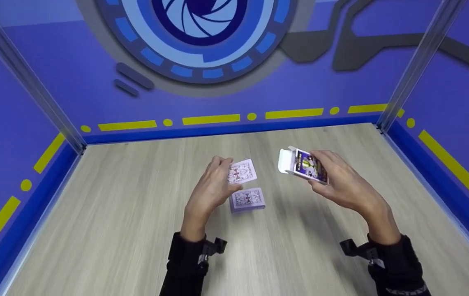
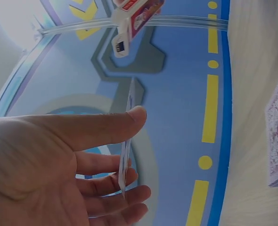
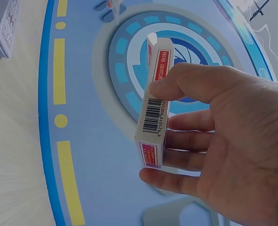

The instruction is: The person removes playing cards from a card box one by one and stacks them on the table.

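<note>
a pale wood-grain worktop (image 1: 115, 230) fills the lower frame, walled in blue with yellow dashes. left of centre, the left hand (image 1: 209, 189) pinches a pink-backed card (image 1: 242, 170) above the deck (image 1: 247, 199). right of centre, the right hand (image 1: 343, 181) grips an open card box (image 1: 302, 164); only the right wrist view shows its barcode (image 3: 153, 115).

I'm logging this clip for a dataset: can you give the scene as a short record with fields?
left hand: pinches a few cards between thumb and fingers
right hand: holds the card box, flap open
deck: lies face down on the table, apart from both hands
table: light wood grain
surroundings: blue walls with yellow dashes
</note>
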{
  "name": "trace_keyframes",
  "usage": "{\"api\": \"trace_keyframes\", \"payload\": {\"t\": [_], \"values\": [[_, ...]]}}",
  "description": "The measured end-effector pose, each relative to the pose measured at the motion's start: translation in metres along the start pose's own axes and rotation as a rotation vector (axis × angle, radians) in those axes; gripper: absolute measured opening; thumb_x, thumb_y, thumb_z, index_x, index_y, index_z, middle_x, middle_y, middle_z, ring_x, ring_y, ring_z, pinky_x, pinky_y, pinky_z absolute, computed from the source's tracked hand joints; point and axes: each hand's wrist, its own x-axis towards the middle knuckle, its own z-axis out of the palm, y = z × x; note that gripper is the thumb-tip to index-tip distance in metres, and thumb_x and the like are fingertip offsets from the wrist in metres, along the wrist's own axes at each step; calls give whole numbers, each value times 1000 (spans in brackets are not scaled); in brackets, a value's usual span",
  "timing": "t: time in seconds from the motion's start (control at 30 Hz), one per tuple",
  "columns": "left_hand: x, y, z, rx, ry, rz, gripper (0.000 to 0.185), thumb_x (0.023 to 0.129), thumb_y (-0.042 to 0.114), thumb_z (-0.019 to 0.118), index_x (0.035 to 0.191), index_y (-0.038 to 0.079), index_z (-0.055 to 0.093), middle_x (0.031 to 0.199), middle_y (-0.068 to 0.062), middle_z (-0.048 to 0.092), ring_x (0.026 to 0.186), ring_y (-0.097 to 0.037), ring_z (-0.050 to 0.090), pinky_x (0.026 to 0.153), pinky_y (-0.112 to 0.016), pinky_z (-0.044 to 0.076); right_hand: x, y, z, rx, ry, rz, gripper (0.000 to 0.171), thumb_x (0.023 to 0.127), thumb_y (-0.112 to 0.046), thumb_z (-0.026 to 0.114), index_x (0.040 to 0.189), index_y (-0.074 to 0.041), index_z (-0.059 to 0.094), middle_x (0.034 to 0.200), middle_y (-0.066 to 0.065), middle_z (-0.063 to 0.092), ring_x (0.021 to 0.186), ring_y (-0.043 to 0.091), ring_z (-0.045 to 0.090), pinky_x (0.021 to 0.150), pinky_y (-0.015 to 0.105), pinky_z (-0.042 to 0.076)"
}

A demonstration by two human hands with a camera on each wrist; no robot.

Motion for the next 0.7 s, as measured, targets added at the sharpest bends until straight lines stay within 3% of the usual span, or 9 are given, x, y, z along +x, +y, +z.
{"api": "trace_keyframes", "payload": {"t": [0.37,0.7], "values": [[9,-10,25,44,-77,-41,67,83,14,87,141,-1,58,131,-17,53,118,-29,55,104,-43,47,0,0,3,0,-16,-5,62,89,-11,78,143,4,51,138,18,56,111,28,57,88,45,50],[16,-17,46,85,-171,-45,64,79,14,90,134,-2,61,125,-19,56,110,-31,56,100,-47,48,0,-2,3,-21,-12,-33,61,89,-14,78,142,3,53,135,17,58,111,27,57,89,44,50]]}}
